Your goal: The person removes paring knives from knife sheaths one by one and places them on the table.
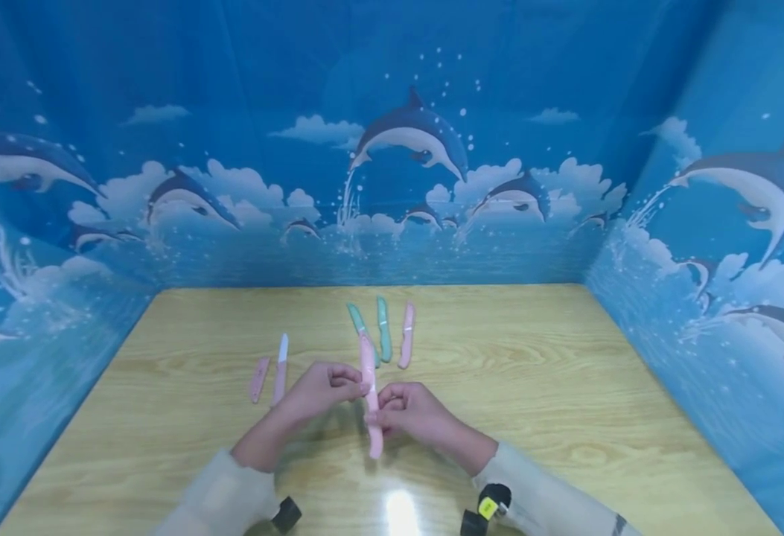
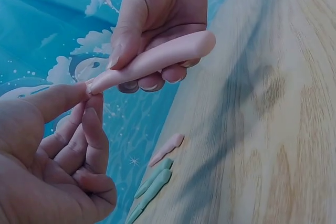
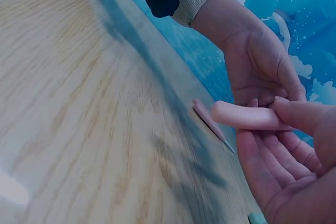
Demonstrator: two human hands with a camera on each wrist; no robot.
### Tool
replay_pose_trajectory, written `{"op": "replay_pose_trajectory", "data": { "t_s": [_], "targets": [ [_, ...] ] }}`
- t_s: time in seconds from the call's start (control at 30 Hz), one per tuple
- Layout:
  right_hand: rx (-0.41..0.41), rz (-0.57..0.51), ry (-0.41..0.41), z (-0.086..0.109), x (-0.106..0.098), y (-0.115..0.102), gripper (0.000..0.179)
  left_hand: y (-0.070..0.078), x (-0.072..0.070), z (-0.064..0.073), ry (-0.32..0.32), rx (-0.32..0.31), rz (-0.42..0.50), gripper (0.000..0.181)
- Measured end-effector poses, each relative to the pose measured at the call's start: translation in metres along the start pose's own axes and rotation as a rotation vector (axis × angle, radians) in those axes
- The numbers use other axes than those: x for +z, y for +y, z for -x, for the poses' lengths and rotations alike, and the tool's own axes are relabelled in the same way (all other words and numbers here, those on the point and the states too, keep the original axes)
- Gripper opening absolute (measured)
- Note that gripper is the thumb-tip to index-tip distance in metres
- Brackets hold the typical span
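Both hands hold a pink knife (image 1: 374, 441) upright before me, its blade end inside a pink sheath (image 1: 367, 357). My left hand (image 1: 321, 390) pinches the sheath near where it meets the handle. In the left wrist view the thumb and index finger of this hand (image 2: 63, 156) close on that junction. My right hand (image 1: 418, 414) grips the handle (image 2: 163, 59) between thumb and fingers. In the right wrist view the handle's rounded butt sticks out past the right fingers (image 3: 273, 156). The blade itself is hidden.
Left of my hands lie a bare knife (image 1: 281, 372) with pink handle and white blade, and a loose pink sheath (image 1: 259, 380). Beyond them are two green knives (image 1: 383, 327) and a pink knife (image 1: 408, 335) on the wooden table (image 1: 532, 357). Dolphin-print curtains (image 1: 264, 89) enclose it.
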State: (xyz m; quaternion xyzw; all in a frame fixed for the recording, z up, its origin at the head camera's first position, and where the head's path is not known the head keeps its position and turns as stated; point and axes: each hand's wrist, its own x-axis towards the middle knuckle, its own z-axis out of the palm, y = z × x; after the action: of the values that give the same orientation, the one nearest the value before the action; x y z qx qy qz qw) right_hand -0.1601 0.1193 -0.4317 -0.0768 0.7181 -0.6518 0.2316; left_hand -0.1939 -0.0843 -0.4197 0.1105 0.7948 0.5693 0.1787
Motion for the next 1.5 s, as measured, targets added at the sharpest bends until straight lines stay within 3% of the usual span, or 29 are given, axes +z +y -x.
{"op": "replay_pose_trajectory", "data": {
  "t_s": [0.43, 0.83, 1.17, 1.5],
  "targets": [
    [0.008, -0.017, 0.015, 0.000, 0.007, -0.001, 0.021, 0.003, 0.003, 0.003, 0.032, -0.006, -0.008, 0.026],
    [0.004, -0.022, -0.011, 0.005, 0.013, 0.007, 0.017, 0.015, 0.001, -0.003, 0.103, -0.046, 0.032, 0.030],
    [-0.006, -0.059, -0.034, 0.012, 0.022, 0.012, 0.016, 0.019, -0.002, -0.006, 0.098, -0.053, 0.127, 0.028],
    [0.006, -0.043, -0.026, 0.010, 0.023, 0.013, 0.016, 0.020, -0.005, -0.005, 0.111, -0.055, 0.129, 0.024]
  ]
}}
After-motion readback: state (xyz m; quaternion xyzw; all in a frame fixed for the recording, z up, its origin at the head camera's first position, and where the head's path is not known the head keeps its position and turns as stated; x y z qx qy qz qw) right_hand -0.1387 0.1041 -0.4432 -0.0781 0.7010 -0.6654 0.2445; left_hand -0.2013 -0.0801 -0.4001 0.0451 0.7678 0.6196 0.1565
